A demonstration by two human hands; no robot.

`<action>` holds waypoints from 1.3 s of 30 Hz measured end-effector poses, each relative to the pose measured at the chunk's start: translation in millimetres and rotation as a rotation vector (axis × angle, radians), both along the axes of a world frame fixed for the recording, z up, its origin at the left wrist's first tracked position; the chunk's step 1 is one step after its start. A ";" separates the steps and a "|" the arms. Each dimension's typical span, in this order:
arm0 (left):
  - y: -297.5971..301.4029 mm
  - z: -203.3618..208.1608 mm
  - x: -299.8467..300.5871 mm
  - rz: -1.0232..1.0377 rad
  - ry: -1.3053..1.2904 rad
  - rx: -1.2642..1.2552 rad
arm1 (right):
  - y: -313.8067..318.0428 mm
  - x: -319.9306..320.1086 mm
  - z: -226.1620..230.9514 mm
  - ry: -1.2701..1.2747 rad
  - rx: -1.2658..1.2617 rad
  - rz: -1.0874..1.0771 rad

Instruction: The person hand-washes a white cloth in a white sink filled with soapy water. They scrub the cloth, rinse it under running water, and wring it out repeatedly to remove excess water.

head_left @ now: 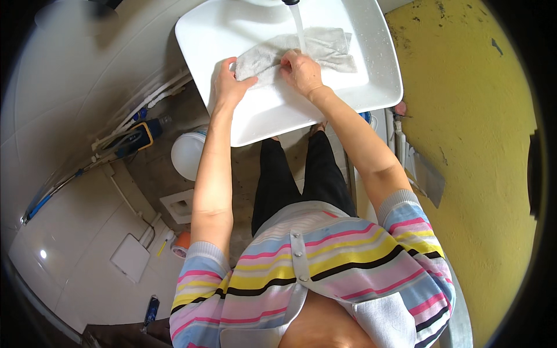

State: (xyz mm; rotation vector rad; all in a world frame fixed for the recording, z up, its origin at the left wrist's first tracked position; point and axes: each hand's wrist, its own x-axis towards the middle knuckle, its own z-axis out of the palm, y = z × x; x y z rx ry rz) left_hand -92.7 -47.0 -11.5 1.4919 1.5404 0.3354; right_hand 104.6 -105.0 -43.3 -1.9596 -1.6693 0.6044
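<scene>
A wet, light grey cloth (264,58) lies spread across the white sink (255,119). Water runs from the tap (290,2) onto its right half. At the cloth's left end is my left hand (230,86), thumb and fingers apart around the edge, the thumb resting on it. My right hand (303,72) is at the middle of the cloth beside the water stream. Its fingers are bent and pinched together on the fabric.
Under the sink at left stands a white bucket (187,155). Pipes (156,95) run along the tiled wall at left, near a dark blue and yellow device (139,138). A yellow wall (464,116) rises close on the right.
</scene>
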 end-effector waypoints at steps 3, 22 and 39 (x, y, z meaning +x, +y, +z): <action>-4.5 -1.1 0.8 0.064 -0.085 -0.037 | 2.1 3.7 3.2 -0.026 -0.058 0.089; -53.5 68.7 20.4 0.238 -0.945 -0.325 | -26.8 19.8 80.1 0.950 -0.086 -0.226; -58.0 87.0 32.8 -0.044 -0.522 -0.130 | -20.3 -6.1 90.8 0.308 0.109 0.015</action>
